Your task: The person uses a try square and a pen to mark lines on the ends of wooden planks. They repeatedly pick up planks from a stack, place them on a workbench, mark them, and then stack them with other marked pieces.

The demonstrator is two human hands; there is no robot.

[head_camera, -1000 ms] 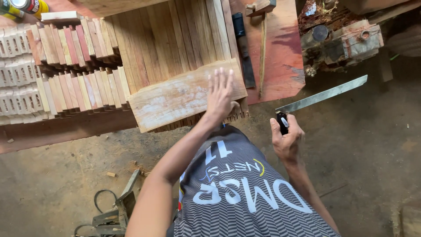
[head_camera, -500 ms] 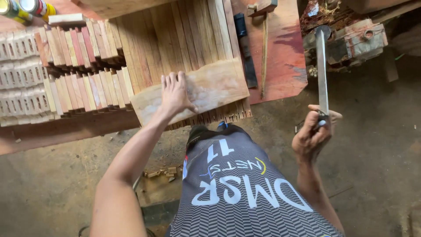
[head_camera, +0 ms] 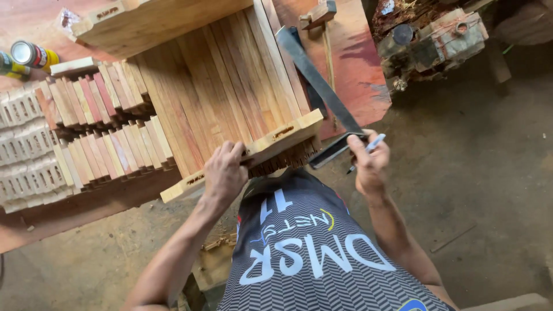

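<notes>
Pale, reddish-streaked wood makes up the slatted panel (head_camera: pixel 230 98), a row of narrow boards laid edge to edge on the red-brown counter (head_camera: pixel 357 75) and capped at its near end by a thick crosspiece (head_camera: pixel 253 154). The left hand (head_camera: pixel 226 171) sits on that crosspiece, its fingers (head_camera: pixel 230 151) curled over the top edge and closed on it, apparently to keep the panel from shifting while the tool is laid against it.

At the panel's near right corner the right hand (head_camera: pixel 368 164) holds a try square (head_camera: pixel 322 95). Its dark stock is pinched between thumb and fingers and sits just off the end of the crosspiece, while the long steel blade runs away along the panel's right edge. Held this way, the stock can bear on one face and the blade on the other, which suits checking the corner. The same hand also keeps a white pen (head_camera: pixel 368 147) tucked between its fingers, so both tools stay in one grip and the other hand is free for steadying.

Left of the panel, short wooden blocks (head_camera: pixel 98 124) stand packed in rows, with pale moulded pieces (head_camera: pixel 20 144) beyond them. Spray cans (head_camera: pixel 26 57) lie past the panel's far left corner. A second thick board (head_camera: pixel 155 20) lies across the panel's far end.
</notes>
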